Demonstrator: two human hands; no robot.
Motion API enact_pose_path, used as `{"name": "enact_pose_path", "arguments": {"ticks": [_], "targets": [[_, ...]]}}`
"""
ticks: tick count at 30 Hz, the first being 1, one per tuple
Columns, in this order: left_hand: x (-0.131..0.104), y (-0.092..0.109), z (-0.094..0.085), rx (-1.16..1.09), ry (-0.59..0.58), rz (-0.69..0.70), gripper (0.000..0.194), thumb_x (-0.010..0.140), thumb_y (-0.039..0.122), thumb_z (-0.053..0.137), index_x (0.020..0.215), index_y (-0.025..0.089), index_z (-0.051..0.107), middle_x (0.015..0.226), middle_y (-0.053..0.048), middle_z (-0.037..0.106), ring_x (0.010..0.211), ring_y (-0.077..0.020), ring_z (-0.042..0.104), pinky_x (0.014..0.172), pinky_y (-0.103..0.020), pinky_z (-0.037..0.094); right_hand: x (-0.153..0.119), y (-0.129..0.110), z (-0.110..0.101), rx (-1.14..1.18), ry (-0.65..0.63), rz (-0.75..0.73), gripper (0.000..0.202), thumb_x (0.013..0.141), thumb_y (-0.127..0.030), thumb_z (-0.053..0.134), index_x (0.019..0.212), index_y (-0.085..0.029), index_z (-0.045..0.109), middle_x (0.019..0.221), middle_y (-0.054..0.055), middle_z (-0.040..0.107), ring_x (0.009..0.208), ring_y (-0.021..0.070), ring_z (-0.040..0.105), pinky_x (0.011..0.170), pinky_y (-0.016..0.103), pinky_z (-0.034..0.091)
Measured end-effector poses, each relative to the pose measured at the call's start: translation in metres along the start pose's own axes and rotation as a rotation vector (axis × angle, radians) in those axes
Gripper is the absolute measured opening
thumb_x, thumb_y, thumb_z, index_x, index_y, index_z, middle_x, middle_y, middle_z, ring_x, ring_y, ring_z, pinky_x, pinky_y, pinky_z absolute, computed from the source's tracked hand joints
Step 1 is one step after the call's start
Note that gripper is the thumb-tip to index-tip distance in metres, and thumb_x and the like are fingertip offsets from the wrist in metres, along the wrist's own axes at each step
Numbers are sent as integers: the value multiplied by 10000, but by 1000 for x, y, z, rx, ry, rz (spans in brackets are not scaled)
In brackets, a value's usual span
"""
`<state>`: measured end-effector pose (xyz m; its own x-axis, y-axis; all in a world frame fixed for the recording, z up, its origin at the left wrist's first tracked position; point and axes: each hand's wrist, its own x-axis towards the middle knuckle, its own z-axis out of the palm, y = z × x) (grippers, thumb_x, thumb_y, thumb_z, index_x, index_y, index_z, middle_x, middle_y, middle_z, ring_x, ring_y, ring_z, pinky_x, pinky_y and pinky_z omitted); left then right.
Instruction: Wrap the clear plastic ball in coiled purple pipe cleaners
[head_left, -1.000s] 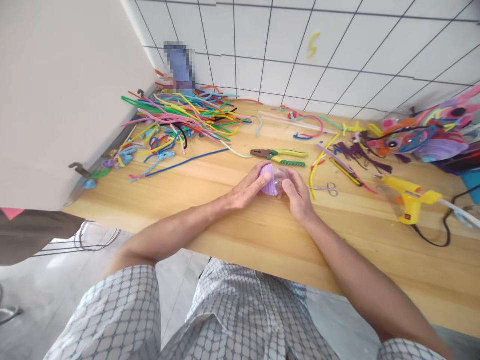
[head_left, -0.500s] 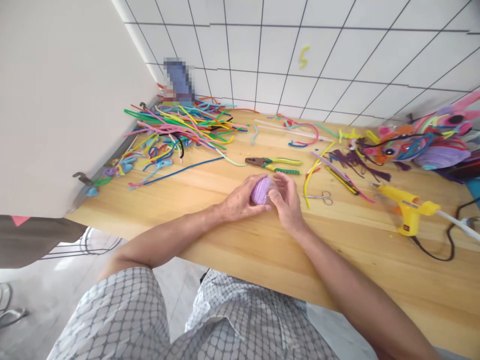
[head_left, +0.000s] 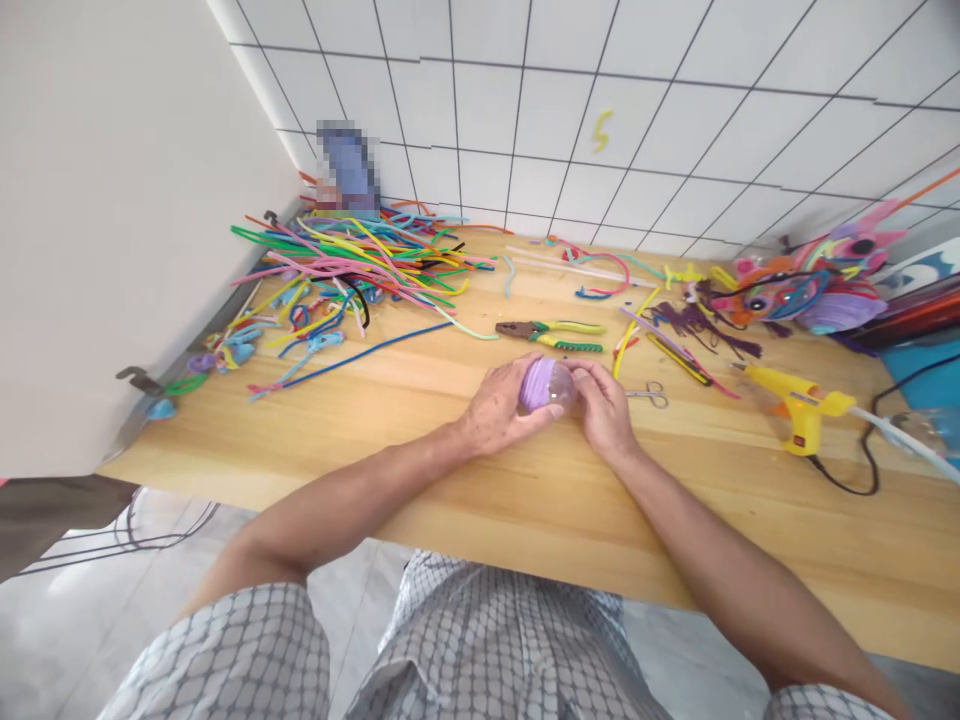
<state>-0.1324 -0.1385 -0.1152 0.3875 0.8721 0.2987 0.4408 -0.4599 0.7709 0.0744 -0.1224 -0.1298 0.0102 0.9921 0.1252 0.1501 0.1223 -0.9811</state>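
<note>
A small clear ball, its left part wrapped in purple fuzzy stem, sits between my hands above the wooden table. My left hand is closed round its wrapped left side, with the thumb along the bottom. At the clear right side is my right hand, its thumb and index finger pinched together close to the ball; what they hold, if anything, is too small to name. Pliers with yellow and green handles lie just beyond my hands, and small scissors lie right of my right hand.
A heap of colourful fuzzy stems covers the back left. To the right are a yellow glue gun with its cord, a yellow cutter, purple scraps and a colourful fuzzy figure. A tiled wall stands behind.
The ball has turned, showing more of its clear side. My right fingers have drawn together into a pinch at its right. The view has shifted slightly.
</note>
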Motion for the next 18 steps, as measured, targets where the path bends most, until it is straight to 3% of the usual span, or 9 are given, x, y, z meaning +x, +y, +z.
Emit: {"name": "enact_pose_path", "arguments": {"ticks": [5, 8, 12, 15, 18], "targets": [[6, -1, 1, 57, 9, -57, 775, 1007, 540, 640, 1621, 135, 400, 1618, -245, 558, 1499, -389, 548, 1263, -614, 407, -11, -5, -2, -169, 95, -205, 433, 1015, -590, 622, 1282, -257, 694, 1267, 100, 776, 1149, 277, 727, 1049, 503, 581], [8, -4, 3, 14, 39, -43, 779, 1023, 554, 614, 1651, 168, 361, 1691, -230, 480, 1578, -368, 468, 1303, -606, 370, -14, -2, 0, -223, 151, -237, 420, 1014, -580, 629, 1259, -243, 680, 1229, 106, 768, 1116, 268, 723, 1023, 494, 586], [10, -11, 3, -55, 163, -7, 824, 1038, 622, 558, 1650, 118, 331, 1730, -270, 391, 1649, -357, 365, 1361, -585, 292, -8, 2, 0, -257, 269, -260, 434, 999, -594, 619, 1245, -240, 661, 1147, 90, 753, 1054, 259, 709, 994, 491, 586], [12, -10, -6, -64, 286, 19, 807, 1053, 646, 503, 1642, 122, 330, 1710, -278, 393, 1655, -360, 345, 1367, -591, 271, -3, -17, -9, -310, 291, -336, 423, 996, -592, 614, 1229, -242, 667, 1125, 87, 744, 1009, 259, 703, 958, 487, 593], [6, 11, -17, -31, 330, 159, 799, 1049, 642, 513, 1659, 167, 312, 1727, -270, 358, 1667, -378, 319, 1357, -623, 265, -12, -50, -24, -433, 215, -413, 350, 1014, -546, 618, 1187, -258, 718, 1078, 82, 756, 948, 260, 706, 913, 472, 597]]}}
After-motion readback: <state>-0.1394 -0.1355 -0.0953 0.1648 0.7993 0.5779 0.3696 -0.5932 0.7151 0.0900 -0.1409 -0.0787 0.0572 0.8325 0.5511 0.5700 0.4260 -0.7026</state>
